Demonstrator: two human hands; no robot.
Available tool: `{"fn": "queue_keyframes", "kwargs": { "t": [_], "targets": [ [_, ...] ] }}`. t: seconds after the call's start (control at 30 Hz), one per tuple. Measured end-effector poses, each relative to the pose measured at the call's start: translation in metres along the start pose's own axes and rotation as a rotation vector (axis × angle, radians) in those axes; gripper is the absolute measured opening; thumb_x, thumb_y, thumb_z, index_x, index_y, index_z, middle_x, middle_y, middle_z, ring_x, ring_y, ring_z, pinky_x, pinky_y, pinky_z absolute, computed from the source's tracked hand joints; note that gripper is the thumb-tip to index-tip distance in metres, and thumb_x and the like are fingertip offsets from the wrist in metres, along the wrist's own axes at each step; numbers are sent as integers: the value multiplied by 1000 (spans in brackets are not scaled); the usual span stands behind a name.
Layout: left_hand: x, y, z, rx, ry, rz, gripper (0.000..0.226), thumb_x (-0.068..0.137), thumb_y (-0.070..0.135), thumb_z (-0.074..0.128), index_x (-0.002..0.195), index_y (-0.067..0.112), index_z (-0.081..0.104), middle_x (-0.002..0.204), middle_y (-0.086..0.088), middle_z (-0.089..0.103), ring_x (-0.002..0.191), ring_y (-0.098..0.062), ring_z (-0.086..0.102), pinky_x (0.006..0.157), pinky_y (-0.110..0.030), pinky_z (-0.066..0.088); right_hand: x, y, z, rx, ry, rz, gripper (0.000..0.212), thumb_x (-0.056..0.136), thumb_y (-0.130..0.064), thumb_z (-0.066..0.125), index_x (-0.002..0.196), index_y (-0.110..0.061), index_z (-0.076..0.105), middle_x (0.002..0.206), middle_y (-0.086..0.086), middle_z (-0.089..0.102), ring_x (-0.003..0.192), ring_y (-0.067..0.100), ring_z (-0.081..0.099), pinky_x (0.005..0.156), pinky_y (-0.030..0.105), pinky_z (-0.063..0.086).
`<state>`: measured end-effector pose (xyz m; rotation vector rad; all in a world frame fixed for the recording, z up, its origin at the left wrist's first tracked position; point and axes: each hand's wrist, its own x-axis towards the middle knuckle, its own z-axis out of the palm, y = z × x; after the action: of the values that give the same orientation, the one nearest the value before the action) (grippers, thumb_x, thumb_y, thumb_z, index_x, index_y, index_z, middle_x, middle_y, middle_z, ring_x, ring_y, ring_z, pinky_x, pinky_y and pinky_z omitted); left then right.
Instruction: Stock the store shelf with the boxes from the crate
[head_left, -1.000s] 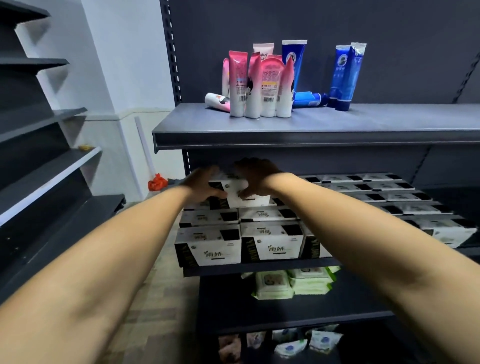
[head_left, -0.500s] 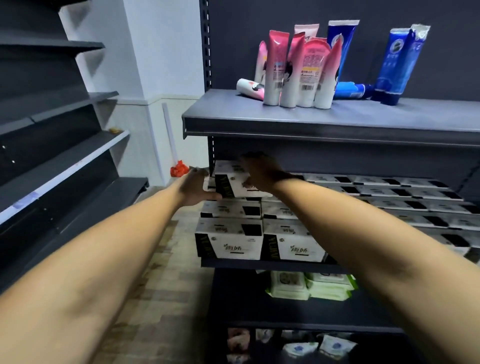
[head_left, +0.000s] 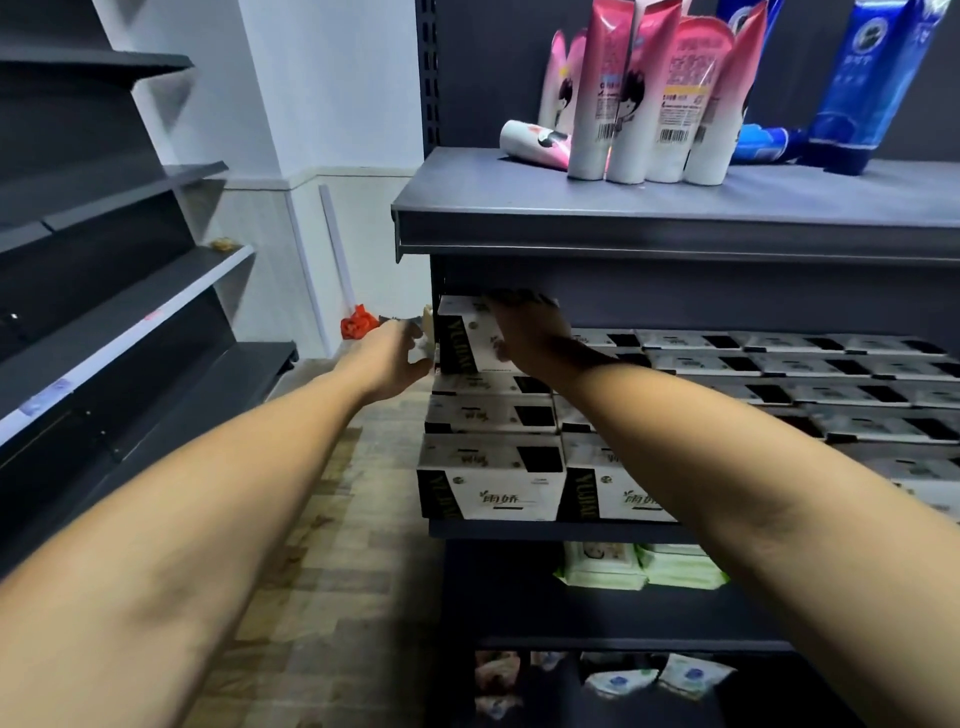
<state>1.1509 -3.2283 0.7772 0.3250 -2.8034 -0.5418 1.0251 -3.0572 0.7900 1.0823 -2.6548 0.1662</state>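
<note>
Both my arms stretched forward. My right hand (head_left: 530, 338) draped over top box (head_left: 467, 345), thumb on front face, holding it. Top box sits on left stack on middle shelf (head_left: 519, 530), just under upper shelf (head_left: 623, 228). My left hand (head_left: 389, 358) at box's left end, fingers curled; grip too blurred to tell.

Retail shop, aisle. Dark metal gondola shelving (head_left: 675, 228) on slotted uprights (head_left: 427, 78). Second shelving bay (head_left: 104, 197) at left, pale label strip (head_left: 130, 335) along one edge. Stock in rows: identical white boxes (head_left: 779, 364), pink tubes (head_left: 675, 104) with barcodes, blue tubes (head_left: 857, 88), green wet-wipe packs (head_left: 644, 569) lower down.
</note>
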Motion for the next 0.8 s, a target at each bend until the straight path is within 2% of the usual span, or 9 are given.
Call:
{"fn": "queue_keyframes", "kwargs": {
  "t": [0.13,0.27,0.43,0.67,0.8],
  "targets": [
    [12,-8,7,26,6,-15,50,92,30,64,134,8,50,131,-10,58,116,-30,58,91,-47,52,10,1,8,13,26,7,75,83,-12,71,148,-25,36,146,11,43,136,33,37,111,44,28],
    [21,-13,11,51,18,5,49,90,29,67,132,8,52,129,-10,60,114,-30,59,91,-48,53,21,1,16,-5,69,25,75,85,-12,69,149,-32,34,150,13,36,139,37,28,113,48,26],
    [31,-20,13,67,9,4,48,89,30,66,131,10,53,129,-10,60,113,-31,59,91,-49,52,30,2,25,-37,141,34,71,89,-12,63,149,-35,33,141,13,42,129,38,37,110,45,30],
    [40,-21,19,60,5,28,37,90,25,65,122,9,58,122,-10,62,109,-32,60,91,-51,51,46,3,36,-31,175,58,66,91,-15,60,149,-32,34,144,11,44,132,37,37,111,44,28],
    [43,-22,24,55,13,46,37,90,25,66,122,9,57,122,-10,62,108,-31,60,89,-51,51,52,4,42,-36,200,68,68,91,-16,61,150,-33,31,148,8,42,137,36,33,114,43,24]
  ]
}}
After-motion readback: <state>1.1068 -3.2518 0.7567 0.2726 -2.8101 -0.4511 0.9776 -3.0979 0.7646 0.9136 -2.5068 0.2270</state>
